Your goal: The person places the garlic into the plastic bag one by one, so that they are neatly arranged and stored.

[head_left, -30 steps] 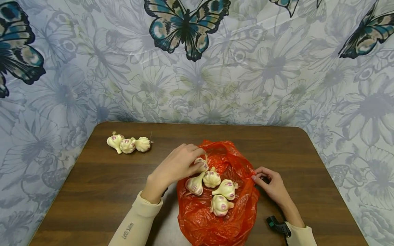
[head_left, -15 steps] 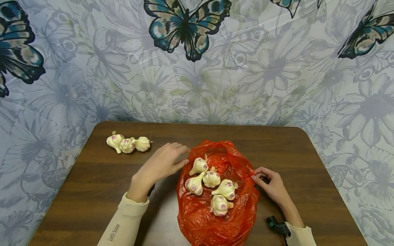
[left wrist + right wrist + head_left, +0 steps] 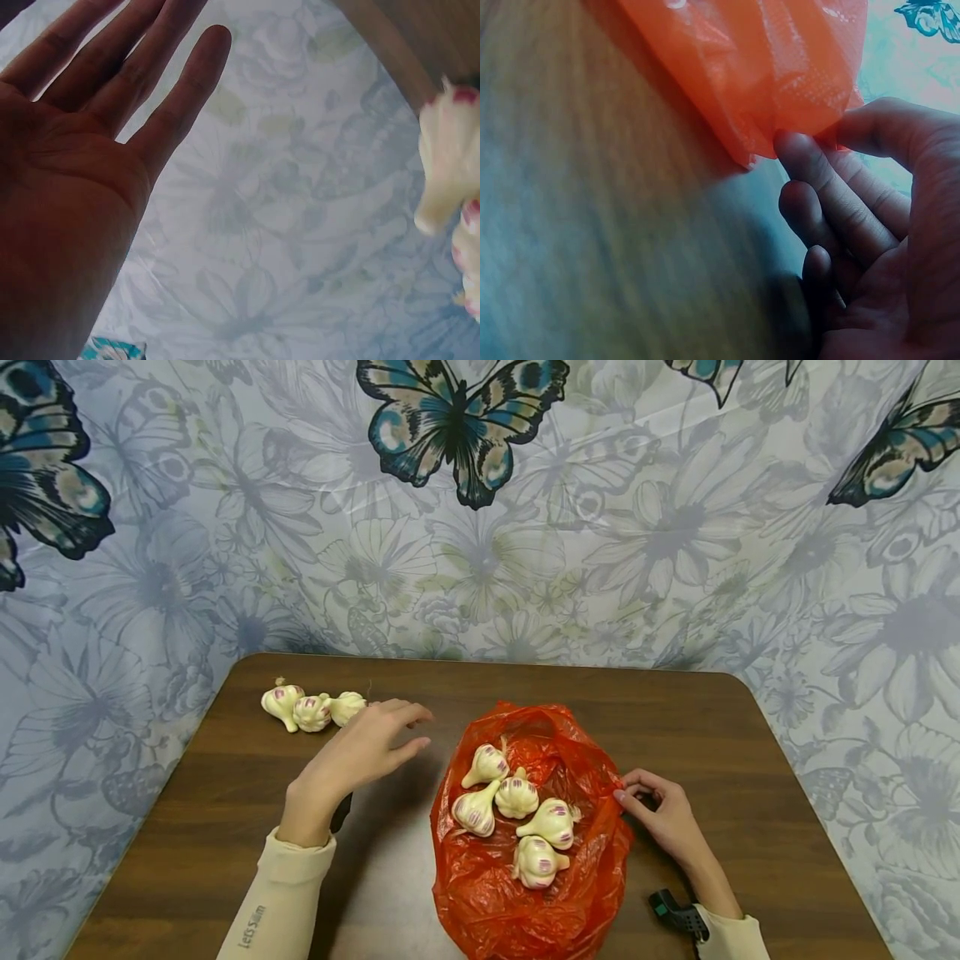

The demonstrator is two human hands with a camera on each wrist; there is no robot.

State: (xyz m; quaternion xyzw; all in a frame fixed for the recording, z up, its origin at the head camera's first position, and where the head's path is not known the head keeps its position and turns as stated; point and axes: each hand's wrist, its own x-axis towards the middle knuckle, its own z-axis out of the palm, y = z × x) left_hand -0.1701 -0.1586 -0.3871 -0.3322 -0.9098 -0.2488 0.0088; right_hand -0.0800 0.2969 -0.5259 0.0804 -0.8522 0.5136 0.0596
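Note:
A red plastic bag (image 3: 525,918) lies spread on the table with several garlic bulbs (image 3: 536,862) on it. My right hand (image 3: 663,810) pinches the bag's right edge between thumb and fingers; the right wrist view shows the same pinch on the thin plastic (image 3: 780,82). Left of the bag, my left hand (image 3: 356,747) hovers over the table with relaxed fingers, holding nothing. Beside it at the back left sit 3 garlic bulbs (image 3: 312,713) in a row, the rightmost partly covered by the hand. The left wrist view shows the bare palm (image 3: 67,172) and garlic (image 3: 446,150) at the right edge.
The brown wooden table (image 3: 712,727) has rounded far corners. Behind it hangs a pale floral cloth (image 3: 480,577) with large butterflies. A dark strap with a small device (image 3: 678,914) sits at the right wrist.
My left hand has let go of a garlic bulb at the bag's upper left and moved left toward the row of garlic. The right hand keeps its pinch on the bag.

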